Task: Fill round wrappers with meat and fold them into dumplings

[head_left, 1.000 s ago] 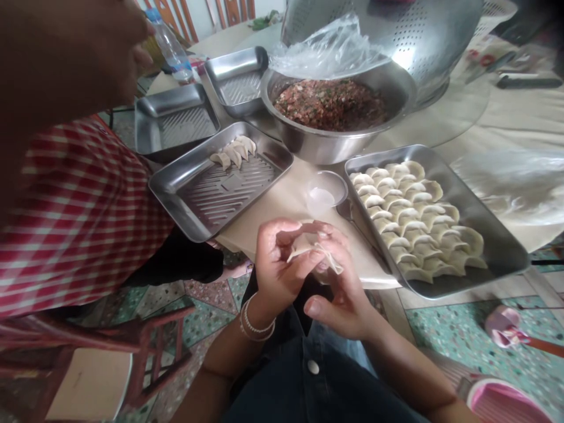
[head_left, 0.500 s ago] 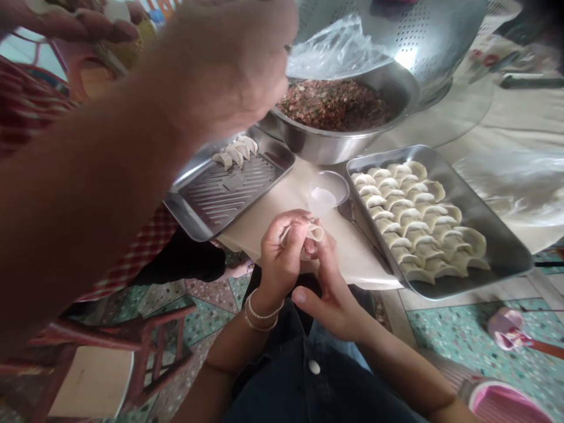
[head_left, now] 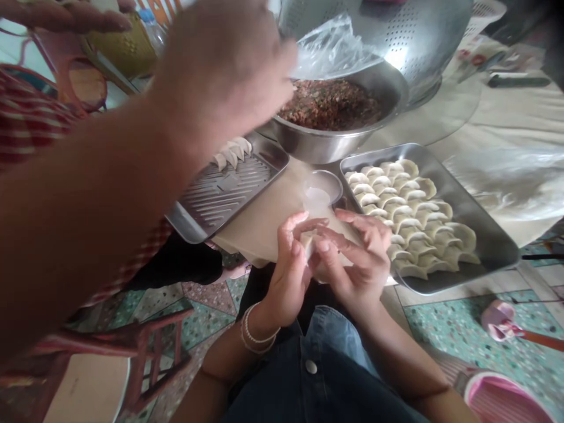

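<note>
Between my two hands is a pale dumpling [head_left: 308,242], held above the table's front edge and partly covered by fingers. My left hand [head_left: 288,276] grips it from the left side. My right hand [head_left: 359,255] pinches its near right edge with thumb and forefinger, the other fingers spread. Just beyond my hands stands a small clear bowl [head_left: 324,187] with whitish liquid. To the right, a metal tray [head_left: 493,252] carries rows of folded dumplings [head_left: 409,217].
Another person's arm [head_left: 176,111] reaches across from the left over a second metal tray [head_left: 194,226] with several dumplings. A steel bowl [head_left: 321,144] of minced filling [head_left: 335,103] stands behind, near a large colander [head_left: 423,41] and a plastic bag [head_left: 506,182].
My right hand has risen and turned, its thumb now pressing the dumpling wrapper, which looks more closed. The other person's hand has shifted by the filling bowl. The view has moved slightly.
</note>
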Demonstrator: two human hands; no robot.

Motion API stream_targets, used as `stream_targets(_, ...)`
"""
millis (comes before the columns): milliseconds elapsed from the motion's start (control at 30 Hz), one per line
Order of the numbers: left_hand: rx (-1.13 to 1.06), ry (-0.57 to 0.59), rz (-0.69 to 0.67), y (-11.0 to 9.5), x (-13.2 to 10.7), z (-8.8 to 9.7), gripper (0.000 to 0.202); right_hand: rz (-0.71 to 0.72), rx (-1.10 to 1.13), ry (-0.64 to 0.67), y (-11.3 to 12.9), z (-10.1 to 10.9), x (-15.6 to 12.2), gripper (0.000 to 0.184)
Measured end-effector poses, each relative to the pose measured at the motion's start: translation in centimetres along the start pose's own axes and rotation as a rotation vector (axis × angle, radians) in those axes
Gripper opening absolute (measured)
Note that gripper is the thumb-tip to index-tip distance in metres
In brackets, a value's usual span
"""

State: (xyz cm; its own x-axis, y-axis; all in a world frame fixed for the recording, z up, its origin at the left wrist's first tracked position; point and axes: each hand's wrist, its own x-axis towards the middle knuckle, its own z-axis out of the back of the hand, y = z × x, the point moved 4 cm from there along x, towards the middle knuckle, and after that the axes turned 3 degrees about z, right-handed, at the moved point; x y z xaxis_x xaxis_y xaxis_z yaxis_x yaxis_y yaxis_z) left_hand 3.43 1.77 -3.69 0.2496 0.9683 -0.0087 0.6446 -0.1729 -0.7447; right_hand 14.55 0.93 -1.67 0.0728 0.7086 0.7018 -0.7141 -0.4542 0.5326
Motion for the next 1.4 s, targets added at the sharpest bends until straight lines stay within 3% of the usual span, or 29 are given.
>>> stream_targets(167,-0.186,0.019,0.213,0.4,0.5,-0.6,0.036,0.009,0.091,-0.133,0.3,0.4,0.0,0.027)
stream_targets(267,-0.287,0.004,0.335,1.0,1.2,-0.5,0.037,0.006,0.115,-0.072,0.2,-0.1,0.0,0.029)
stream_targets(400,-0.343,-0.096,0.312,0.7,1.8,0.0,0.035,0.059,0.075,0.067,-0.1,-0.8,-0.2,0.041)
stream_targets(567,-0.34,-0.135,0.358,0.1,1.4,0.1,0.037,0.115,0.026,-0.037,-0.6,-0.2,-0.8,0.049)
stream_targets(633,-0.326,-0.126,0.358,-0.2,1.2,0.2,0.035,0.147,0.0,-0.014,-0.7,-0.1,-0.9,0.049)
stream_targets(733,-0.262,-0.079,0.309,-0.8,1.0,0.6,0.032,0.207,-0.004,0.12,-0.7,0.0,-0.6,0.047)
stream_targets(867,-0.162,0.014,0.301,-1.4,0.4,0.6,0.035,0.318,-0.048,0.182,0.0,1.4,0.1,0.064)
stream_targets(1000,-0.164,0.12,0.346,-1.8,-0.3,-0.1,0.043,0.485,-0.1,0.164,0.6,2.9,0.7,0.034)
stream_targets(1100,-0.228,0.157,0.377,-1.8,-0.5,-0.3,0.048,0.577,-0.136,0.201,0.9,3.3,1.1,0.031)
stream_targets(1267,-0.28,0.122,0.272,-1.9,0.5,1.0,0.044,0.496,-0.088,0.168,1.3,2.9,2.0,0.067)
stream_targets(1400,-0.276,0.114,0.194,-2.6,1.1,2.3,0.042,0.421,-0.032,0.159,1.0,1.3,2.2,0.059)
